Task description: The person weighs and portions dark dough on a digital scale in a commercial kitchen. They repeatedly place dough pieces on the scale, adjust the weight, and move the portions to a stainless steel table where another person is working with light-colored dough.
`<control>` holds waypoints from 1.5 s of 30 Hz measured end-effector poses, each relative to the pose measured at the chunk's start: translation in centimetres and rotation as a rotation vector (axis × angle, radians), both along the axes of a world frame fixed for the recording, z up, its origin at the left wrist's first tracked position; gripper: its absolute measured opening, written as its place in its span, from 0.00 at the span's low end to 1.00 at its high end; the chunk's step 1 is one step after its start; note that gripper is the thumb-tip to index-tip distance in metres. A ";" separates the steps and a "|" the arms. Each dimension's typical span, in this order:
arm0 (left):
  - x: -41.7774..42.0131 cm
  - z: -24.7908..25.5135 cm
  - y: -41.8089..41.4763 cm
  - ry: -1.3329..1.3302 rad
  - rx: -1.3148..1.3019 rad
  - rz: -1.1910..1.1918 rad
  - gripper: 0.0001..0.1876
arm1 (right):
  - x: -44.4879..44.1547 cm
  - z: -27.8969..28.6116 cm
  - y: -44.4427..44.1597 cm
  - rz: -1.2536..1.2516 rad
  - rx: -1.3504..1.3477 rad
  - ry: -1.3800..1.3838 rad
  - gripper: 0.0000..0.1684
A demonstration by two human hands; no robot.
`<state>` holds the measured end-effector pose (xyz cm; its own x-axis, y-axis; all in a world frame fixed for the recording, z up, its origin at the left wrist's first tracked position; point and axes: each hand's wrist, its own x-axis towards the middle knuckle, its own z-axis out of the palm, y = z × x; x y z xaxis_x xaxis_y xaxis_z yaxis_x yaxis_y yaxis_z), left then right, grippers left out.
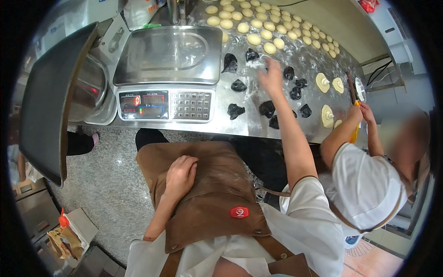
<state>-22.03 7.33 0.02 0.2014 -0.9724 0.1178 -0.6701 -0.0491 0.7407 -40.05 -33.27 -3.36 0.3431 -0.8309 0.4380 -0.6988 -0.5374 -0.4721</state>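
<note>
My left hand (pixel 180 176) rests on the brown apron (pixel 207 166) over my lap, holding nothing. My right hand (pixel 271 78), blurred, reaches over the floury steel worktable (pixel 249 126) among irregular black dough pieces. A dark bit shows by its fingers; whether they grip it is unclear. One black dough piece (pixel 252 54) lies just beyond the fingertips, and another black dough piece (pixel 289 72) is to the right. To the left are a folded-looking black piece (pixel 230 63) and a rounder black lump (pixel 238 85). My forearm partly covers a black dough piece near the front edge.
Pale dough balls (pixel 253 39) stand in rows at the back. A digital scale (pixel 166 104) is left, beside a dark tray (pixel 52 104) jutting toward me. At right, a co-worker's hands (pixel 360 112) hold a yellow piping bag near flattened dough rounds (pixel 322 82) topped with filling.
</note>
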 end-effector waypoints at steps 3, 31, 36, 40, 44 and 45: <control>0.0 0.2 -0.3 -0.029 -0.037 0.005 0.07 | 5.3 -0.7 0.4 0.263 0.157 0.030 0.31; 1.2 0.5 3.2 -0.005 -0.062 0.128 0.06 | 7.8 1.9 -8.7 -0.102 0.760 -0.579 0.04; 1.4 0.2 2.8 -0.003 -0.058 0.105 0.05 | 8.2 6.0 -7.4 0.016 0.594 -0.552 0.04; 1.4 0.1 2.5 0.006 -0.073 0.098 0.05 | 8.4 4.0 -7.8 0.078 0.551 -0.470 0.05; 1.6 0.0 2.7 0.006 -0.087 0.122 0.05 | 8.3 0.1 -7.6 0.047 0.632 -0.295 0.21; 1.5 -0.1 2.9 0.001 -0.087 0.130 0.05 | 8.8 -0.6 -6.1 0.044 0.559 -0.199 0.25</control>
<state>-20.50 10.24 -0.13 0.3250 -0.9242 0.2003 -0.6612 -0.0706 0.7469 -31.28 -39.39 -3.96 0.3390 -0.9408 -0.0027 -0.5504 -0.1960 -0.8115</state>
